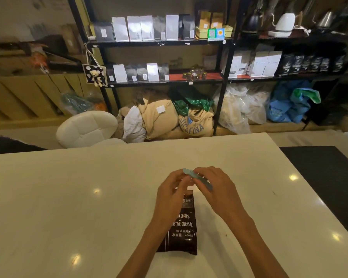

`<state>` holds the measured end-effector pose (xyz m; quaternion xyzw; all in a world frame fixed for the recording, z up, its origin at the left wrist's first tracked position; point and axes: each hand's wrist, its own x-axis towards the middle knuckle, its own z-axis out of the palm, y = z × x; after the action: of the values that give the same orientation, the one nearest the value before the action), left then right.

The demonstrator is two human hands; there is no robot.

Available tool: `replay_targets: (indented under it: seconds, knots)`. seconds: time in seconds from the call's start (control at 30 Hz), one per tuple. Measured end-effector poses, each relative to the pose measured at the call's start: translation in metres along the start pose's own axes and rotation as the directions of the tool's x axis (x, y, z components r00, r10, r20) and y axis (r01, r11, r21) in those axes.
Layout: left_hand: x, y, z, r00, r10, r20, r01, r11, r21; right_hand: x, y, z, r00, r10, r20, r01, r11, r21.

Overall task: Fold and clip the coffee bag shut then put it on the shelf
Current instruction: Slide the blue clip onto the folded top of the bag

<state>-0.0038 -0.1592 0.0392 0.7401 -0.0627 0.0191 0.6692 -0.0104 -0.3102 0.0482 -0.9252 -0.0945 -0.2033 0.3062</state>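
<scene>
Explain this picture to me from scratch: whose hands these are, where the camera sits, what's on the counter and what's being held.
There is no machine here. A person wears a wide-angle camera on the head, looking forward and down, so you see their own two bare arms reaching in from the bottom edge.

On the pale glossy counter lies a dark coffee bag, flat, with its printed label facing up. Its top end is hidden under the hands.

The left hand and right hand meet just above that top end. Between them they hold a small light-blue clip; whether it already grips the bag cannot be seen.

Behind the counter stand black shelves lined with more bags, a white kettle on the upper right, and sacks on the floor below.
</scene>
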Motion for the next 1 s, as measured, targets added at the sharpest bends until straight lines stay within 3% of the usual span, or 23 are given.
replay_targets:
  seconds: [0.13,0.23,0.37,0.43,0.53,0.7,0.77,0.87,1.0]
  knots:
    - [0.005,0.001,-0.007,0.991,-0.132,-0.008,0.127,0.971,-0.202,0.003,0.005,-0.003,0.971,-0.237,0.016,0.237,0.963,-0.126]
    - [0.009,-0.002,-0.011,0.979,-0.199,-0.044,0.185,0.957,-0.225,0.004,0.010,-0.005,0.961,-0.277,0.016,0.277,0.953,-0.124]
    - [0.015,-0.004,-0.021,0.968,-0.233,-0.091,0.205,0.947,-0.247,-0.005,0.022,-0.012,0.984,-0.178,0.005,0.178,0.982,-0.062]
    - [0.015,-0.002,-0.025,0.985,-0.171,-0.015,0.163,0.960,-0.229,-0.009,0.026,-0.014,0.997,-0.058,0.045,0.054,0.995,0.087]
    - [0.019,0.003,-0.026,0.996,-0.058,0.061,0.066,0.986,-0.151,-0.008,0.029,-0.018,0.976,0.132,0.174,-0.187,0.917,0.353]
    - [0.026,0.005,-0.028,0.991,-0.092,0.100,0.100,0.992,-0.080,-0.001,0.034,-0.019,0.935,0.150,0.321,-0.272,0.886,0.377]
    - [0.027,0.005,-0.026,0.991,-0.112,0.079,0.119,0.989,-0.083,-0.001,0.031,-0.019,0.942,0.152,0.298,-0.232,0.939,0.253]
    - [0.027,0.001,-0.021,0.987,-0.159,-0.015,0.157,0.985,-0.073,-0.004,0.026,-0.015,0.985,0.042,0.166,-0.043,0.999,0.004]
    - [0.028,-0.003,-0.022,0.973,-0.230,-0.019,0.225,0.964,-0.138,-0.003,0.022,-0.012,0.994,-0.106,0.026,0.105,0.994,0.036]
